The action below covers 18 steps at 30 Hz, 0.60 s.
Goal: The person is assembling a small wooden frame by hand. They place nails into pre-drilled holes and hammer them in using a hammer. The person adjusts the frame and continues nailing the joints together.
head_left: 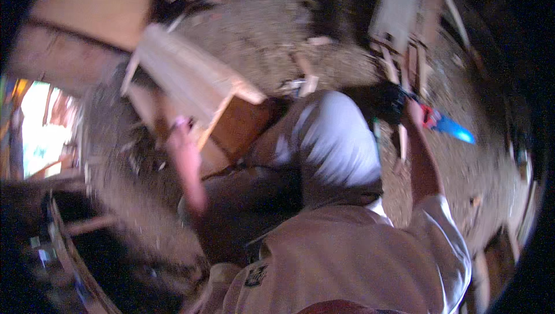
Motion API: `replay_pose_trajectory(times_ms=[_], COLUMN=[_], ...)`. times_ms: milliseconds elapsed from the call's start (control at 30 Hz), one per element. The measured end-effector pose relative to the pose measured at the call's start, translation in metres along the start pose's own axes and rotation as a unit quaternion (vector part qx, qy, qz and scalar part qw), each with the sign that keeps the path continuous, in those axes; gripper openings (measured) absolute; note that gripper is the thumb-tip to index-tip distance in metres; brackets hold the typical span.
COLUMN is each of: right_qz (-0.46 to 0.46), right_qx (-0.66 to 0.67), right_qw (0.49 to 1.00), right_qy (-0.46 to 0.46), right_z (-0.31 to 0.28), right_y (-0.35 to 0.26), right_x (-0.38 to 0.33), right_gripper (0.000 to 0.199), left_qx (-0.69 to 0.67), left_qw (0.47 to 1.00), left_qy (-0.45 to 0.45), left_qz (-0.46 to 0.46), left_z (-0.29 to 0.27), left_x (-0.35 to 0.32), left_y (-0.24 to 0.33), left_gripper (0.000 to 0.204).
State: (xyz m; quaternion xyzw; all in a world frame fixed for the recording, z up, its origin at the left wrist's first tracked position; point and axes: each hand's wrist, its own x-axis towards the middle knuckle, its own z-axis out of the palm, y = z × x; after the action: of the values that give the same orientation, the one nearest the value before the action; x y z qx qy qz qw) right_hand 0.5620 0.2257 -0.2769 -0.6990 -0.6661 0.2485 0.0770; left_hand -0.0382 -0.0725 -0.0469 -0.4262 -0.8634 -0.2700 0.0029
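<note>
In front of my left knee lies a wooden piece (193, 77) shaped like a box or stool, with a pale plank top and a browner end panel. My left hand (183, 133) is at its left side and seems to touch it; motion smears the fingers. Out to the right, my right hand (413, 113) is closed on a black, red and blue tool (429, 117). Its black part sticks out left of the hand, the red and blue part right. The blur hides what kind of tool it is.
My bent knee (338, 135) stands between the hands. A large flat board (98, 7) is at the upper left. Planks (398, 10) lean at the upper right. Small wood scraps (306, 77) lie on the dirt floor (254, 30). A bright opening (46, 129) shows at far left.
</note>
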Motion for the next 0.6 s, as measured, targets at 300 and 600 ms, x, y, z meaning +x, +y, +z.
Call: replay_pose_trajectory(times_ms=[300,600], right_qz=[-0.107,-0.098], right_qx=[-0.074,0.203], right_qw=[0.990,0.958], right_qy=[0.059,0.177], right_z=[-0.008,-0.028], right_y=[0.027,0.039], right_x=[0.002,-0.013], right_gripper=[0.034,0.022], left_qx=[-0.202,-0.188], left_qw=[0.972,0.960], left_qy=[0.087,0.024], left_qz=[-0.087,0.207], left_z=[-0.007,-0.018], left_x=[-0.003,0.012], left_y=[0.045,0.063], left_gripper=[0.036,0.049])
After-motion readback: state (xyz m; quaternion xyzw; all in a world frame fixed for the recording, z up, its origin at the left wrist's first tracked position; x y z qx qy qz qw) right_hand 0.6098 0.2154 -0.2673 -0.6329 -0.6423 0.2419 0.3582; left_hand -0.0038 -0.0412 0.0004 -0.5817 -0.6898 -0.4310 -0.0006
